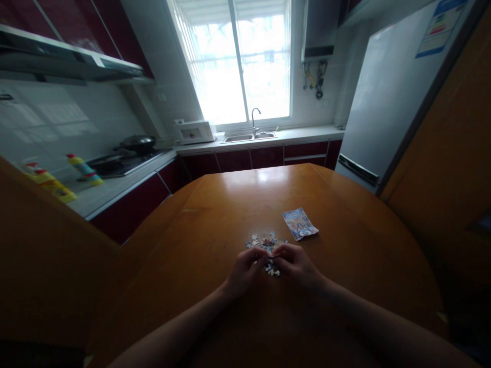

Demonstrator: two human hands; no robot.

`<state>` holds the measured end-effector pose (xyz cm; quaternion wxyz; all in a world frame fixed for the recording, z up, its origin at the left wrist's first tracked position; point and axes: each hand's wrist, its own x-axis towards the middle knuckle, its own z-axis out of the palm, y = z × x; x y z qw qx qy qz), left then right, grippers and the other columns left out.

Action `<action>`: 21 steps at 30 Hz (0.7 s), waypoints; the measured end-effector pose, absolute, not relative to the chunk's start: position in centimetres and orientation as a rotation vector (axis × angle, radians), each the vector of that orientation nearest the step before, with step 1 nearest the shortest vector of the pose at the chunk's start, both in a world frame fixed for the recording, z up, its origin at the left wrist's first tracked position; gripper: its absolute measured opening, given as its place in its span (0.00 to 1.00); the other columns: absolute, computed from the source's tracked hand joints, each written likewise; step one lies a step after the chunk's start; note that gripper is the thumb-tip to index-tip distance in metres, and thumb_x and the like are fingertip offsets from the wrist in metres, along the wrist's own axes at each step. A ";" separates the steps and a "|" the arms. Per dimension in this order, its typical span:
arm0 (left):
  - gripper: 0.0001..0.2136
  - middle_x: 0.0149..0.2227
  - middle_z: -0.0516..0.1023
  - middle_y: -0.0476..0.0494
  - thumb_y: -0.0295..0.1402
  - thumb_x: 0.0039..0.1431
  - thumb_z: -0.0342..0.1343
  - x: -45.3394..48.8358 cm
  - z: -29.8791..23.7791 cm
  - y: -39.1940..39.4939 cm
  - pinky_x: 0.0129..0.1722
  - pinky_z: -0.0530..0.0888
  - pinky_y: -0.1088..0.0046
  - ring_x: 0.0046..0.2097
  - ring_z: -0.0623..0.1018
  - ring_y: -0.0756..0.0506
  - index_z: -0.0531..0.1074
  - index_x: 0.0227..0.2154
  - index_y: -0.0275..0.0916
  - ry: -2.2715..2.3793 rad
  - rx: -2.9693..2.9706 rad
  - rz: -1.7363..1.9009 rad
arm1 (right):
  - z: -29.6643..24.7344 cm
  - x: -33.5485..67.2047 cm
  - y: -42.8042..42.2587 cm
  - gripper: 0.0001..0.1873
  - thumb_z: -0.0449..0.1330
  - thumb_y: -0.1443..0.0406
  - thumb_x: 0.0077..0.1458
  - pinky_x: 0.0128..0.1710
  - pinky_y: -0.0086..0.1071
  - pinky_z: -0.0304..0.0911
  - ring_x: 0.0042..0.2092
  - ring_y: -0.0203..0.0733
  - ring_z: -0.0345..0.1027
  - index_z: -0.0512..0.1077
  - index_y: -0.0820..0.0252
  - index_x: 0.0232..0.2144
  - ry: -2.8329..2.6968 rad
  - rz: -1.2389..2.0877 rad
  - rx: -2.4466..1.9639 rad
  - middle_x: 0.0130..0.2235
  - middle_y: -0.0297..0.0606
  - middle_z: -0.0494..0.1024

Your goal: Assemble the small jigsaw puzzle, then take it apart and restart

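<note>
A small pile of jigsaw pieces (267, 242) lies on the wooden table, with some showing beyond my fingers and more below them. My left hand (249, 263) is closed in a pinch over the pile. Opposite it, my right hand (295, 263) pinches too, and the fingertips of both hands nearly meet. A small jigsaw piece (271, 256) appears to be held between them, though the fingers hide most of it. Behind my right hand lies a creased, printed picture sheet (300, 223) in blue and orange.
The wooden table (184, 245) has rounded sides. Beyond it runs a counter with a sink (249, 137), a faucet (253, 120) and a white microwave (195, 133). A stove with a pan (138, 143) and cleaner bottles (85, 170) are at left; a refrigerator (378, 102) stands right.
</note>
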<state>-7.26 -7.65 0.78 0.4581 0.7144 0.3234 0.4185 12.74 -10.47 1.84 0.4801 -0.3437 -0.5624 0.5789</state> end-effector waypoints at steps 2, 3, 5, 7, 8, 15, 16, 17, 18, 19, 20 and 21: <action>0.14 0.35 0.80 0.41 0.42 0.63 0.58 -7.3 0.7 -7.6 0.39 0.75 0.71 0.37 0.78 0.45 0.76 0.37 0.34 0.792 1.749 1.031 | 1.7 12.7 -10.5 0.17 0.64 0.52 0.54 0.30 0.31 0.62 0.29 0.36 0.66 0.72 0.61 0.35 -1.432 1.294 -0.899 0.28 0.34 0.75; 0.14 0.35 0.80 0.41 0.42 0.63 0.58 -7.4 0.7 -7.5 0.39 0.75 0.71 0.37 0.78 0.45 0.76 0.37 0.33 0.798 1.749 1.028 | 1.6 12.7 -10.5 0.16 0.63 0.53 0.56 0.30 0.31 0.62 0.30 0.37 0.66 0.73 0.61 0.34 -1.476 1.221 -0.938 0.29 0.34 0.75; 0.15 0.34 0.80 0.41 0.43 0.63 0.58 -7.4 0.7 -7.5 0.37 0.75 0.72 0.36 0.78 0.45 0.76 0.37 0.33 0.820 1.768 1.031 | 1.2 12.7 -10.5 0.12 0.62 0.57 0.58 0.30 0.30 0.61 0.30 0.37 0.65 0.74 0.61 0.33 -1.558 1.078 -1.008 0.29 0.34 0.75; 0.14 0.33 0.80 0.41 0.42 0.63 0.58 -7.4 0.8 -7.6 0.36 0.75 0.73 0.35 0.78 0.46 0.77 0.36 0.34 0.818 1.832 1.045 | 1.0 12.6 -10.5 0.09 0.61 0.60 0.58 0.30 0.30 0.60 0.30 0.37 0.65 0.75 0.61 0.32 -1.597 0.996 -1.049 0.28 0.34 0.75; 0.14 0.32 0.80 0.41 0.42 0.63 0.58 -7.4 0.9 -7.7 0.35 0.74 0.73 0.34 0.78 0.46 0.78 0.35 0.34 0.801 1.880 1.054 | 0.9 12.6 -10.5 0.08 0.61 0.61 0.57 0.31 0.30 0.60 0.31 0.37 0.66 0.75 0.61 0.31 -1.602 0.980 -1.061 0.28 0.34 0.76; 0.12 0.34 0.80 0.41 0.39 0.65 0.57 -7.2 1.7 -7.7 0.36 0.74 0.73 0.36 0.78 0.46 0.81 0.39 0.37 0.819 2.030 1.137 | 1.1 12.8 -10.1 0.11 0.59 0.61 0.58 0.33 0.32 0.63 0.32 0.40 0.70 0.77 0.62 0.34 -1.509 0.995 -1.103 0.30 0.38 0.79; 0.12 0.36 0.80 0.41 0.39 0.65 0.56 -7.2 1.7 -7.5 0.37 0.74 0.72 0.37 0.78 0.45 0.81 0.41 0.38 0.849 2.024 1.147 | 1.1 12.9 -10.0 0.12 0.59 0.60 0.59 0.35 0.33 0.65 0.34 0.42 0.71 0.78 0.62 0.35 -1.495 0.984 -1.110 0.32 0.39 0.80; 0.13 0.38 0.81 0.40 0.39 0.66 0.55 -7.3 1.7 -7.4 0.39 0.74 0.71 0.39 0.78 0.45 0.80 0.44 0.38 0.883 2.014 1.152 | 1.1 13.0 -10.0 0.13 0.58 0.59 0.59 0.37 0.34 0.66 0.36 0.43 0.72 0.79 0.63 0.37 -1.480 0.970 -1.121 0.34 0.41 0.81; 0.14 0.41 0.81 0.40 0.39 0.66 0.54 -7.3 1.6 -7.2 0.41 0.74 0.71 0.41 0.78 0.44 0.79 0.46 0.38 0.919 2.001 1.153 | 1.0 13.1 -9.9 0.14 0.58 0.59 0.59 0.40 0.36 0.66 0.38 0.45 0.73 0.79 0.63 0.39 -1.467 0.957 -1.135 0.37 0.43 0.82; 0.15 0.43 0.81 0.39 0.40 0.66 0.54 -7.3 1.5 -7.0 0.42 0.74 0.70 0.42 0.78 0.44 0.78 0.48 0.38 0.954 1.985 1.147 | 0.9 13.2 -9.8 0.15 0.58 0.59 0.59 0.42 0.37 0.67 0.40 0.46 0.74 0.79 0.63 0.41 -1.459 0.946 -1.148 0.40 0.44 0.82; 0.15 0.44 0.81 0.40 0.40 0.66 0.54 -7.3 1.3 -7.0 0.41 0.74 0.71 0.41 0.78 0.45 0.77 0.50 0.38 0.987 1.967 1.136 | 0.8 13.3 -9.7 0.16 0.57 0.59 0.60 0.43 0.38 0.67 0.42 0.47 0.74 0.79 0.63 0.42 -1.459 0.936 -1.155 0.42 0.45 0.82; 0.16 0.42 0.81 0.40 0.40 0.66 0.54 -7.3 1.2 -6.9 0.40 0.74 0.71 0.39 0.78 0.46 0.76 0.50 0.38 1.016 1.950 1.124 | 0.7 13.3 -9.7 0.16 0.57 0.60 0.60 0.44 0.38 0.67 0.42 0.47 0.74 0.78 0.62 0.44 -1.468 0.931 -1.158 0.43 0.45 0.81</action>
